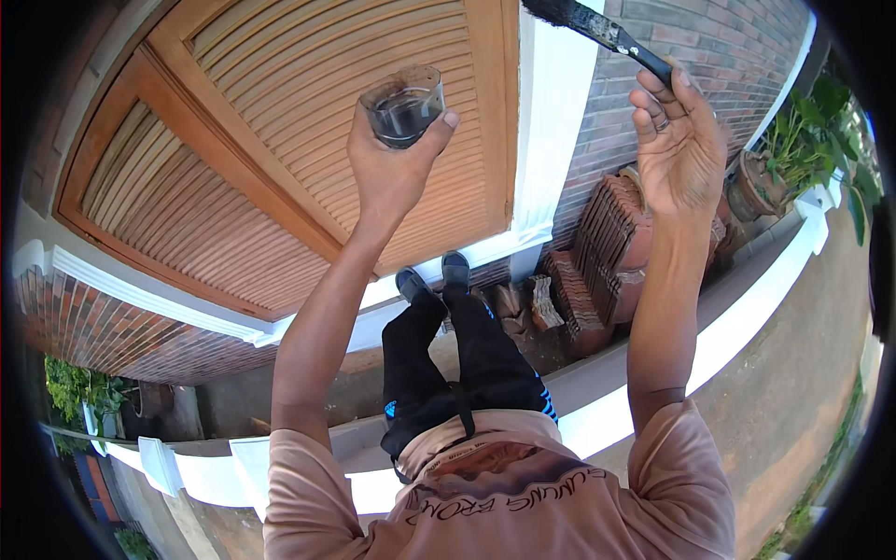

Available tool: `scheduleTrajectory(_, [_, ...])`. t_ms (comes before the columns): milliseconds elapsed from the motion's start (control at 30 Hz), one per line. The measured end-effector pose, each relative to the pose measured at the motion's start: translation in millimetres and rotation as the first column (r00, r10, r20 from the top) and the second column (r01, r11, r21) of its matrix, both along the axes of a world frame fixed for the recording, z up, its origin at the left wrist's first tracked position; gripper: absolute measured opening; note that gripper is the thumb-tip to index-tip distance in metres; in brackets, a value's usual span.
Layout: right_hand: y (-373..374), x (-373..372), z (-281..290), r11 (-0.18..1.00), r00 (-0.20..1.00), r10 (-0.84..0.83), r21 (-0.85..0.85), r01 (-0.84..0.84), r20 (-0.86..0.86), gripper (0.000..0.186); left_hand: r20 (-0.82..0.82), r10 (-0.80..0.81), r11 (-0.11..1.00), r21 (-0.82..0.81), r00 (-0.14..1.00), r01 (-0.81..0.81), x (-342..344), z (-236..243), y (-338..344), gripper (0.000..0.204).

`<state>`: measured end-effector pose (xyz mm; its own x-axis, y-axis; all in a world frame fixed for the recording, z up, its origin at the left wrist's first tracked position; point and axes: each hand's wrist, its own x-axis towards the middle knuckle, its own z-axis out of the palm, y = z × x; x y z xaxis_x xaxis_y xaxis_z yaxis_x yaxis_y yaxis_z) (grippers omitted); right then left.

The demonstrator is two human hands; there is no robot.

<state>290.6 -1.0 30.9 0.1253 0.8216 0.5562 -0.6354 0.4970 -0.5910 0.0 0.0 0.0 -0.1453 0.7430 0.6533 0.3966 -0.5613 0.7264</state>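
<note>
My left hand (387, 168) grips a clear cup (402, 116) of dark liquid, stained brown around the rim, in front of the orange-brown louvered wooden shutters (336, 56). At the upper right, my right hand (681, 145) holds a paintbrush (639, 58) by its black handle; its dark bristles point up-left, near the white frame (551, 112) beside the shutters. The ferrule is smeared and spotted.
My feet in dark shoes (455, 273) are by a white sill. Stacked terracotta tiles (607, 252) and a potted plant (758, 177) sit at right below a brick wall (681, 28). A white ledge (728, 331) curves behind me. More greenery (65, 392) is at far left.
</note>
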Motion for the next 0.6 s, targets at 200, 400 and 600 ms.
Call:
scheduleTrajectory(200, [-69.9, 18.9, -106.1, 0.957, 0.978, 0.016, -0.281, -0.076, -0.21, 0.032, 0.139, -0.075, 0.992, -0.094, 0.988, 0.088, 11.0, -77.4, -46.6, 0.067])
scheduleTrajectory(400, [-114.9, 41.3, -180.0, 0.856, 0.961, -0.187, -0.514, 0.058, -0.203, 0.028, 0.215, -0.122, 0.973, -0.166, 0.969, 0.159, 7.3, -139.0, -80.3, 0.069])
scheduleTrajectory(600, [-137.3, 61.7, -197.5, 0.833, 0.956, -0.238, -0.542, 0.111, -0.17, 0.025, 0.144, -0.018, 0.979, -0.199, 0.989, 0.047, -21.4, -173.2, -106.2, 0.073])
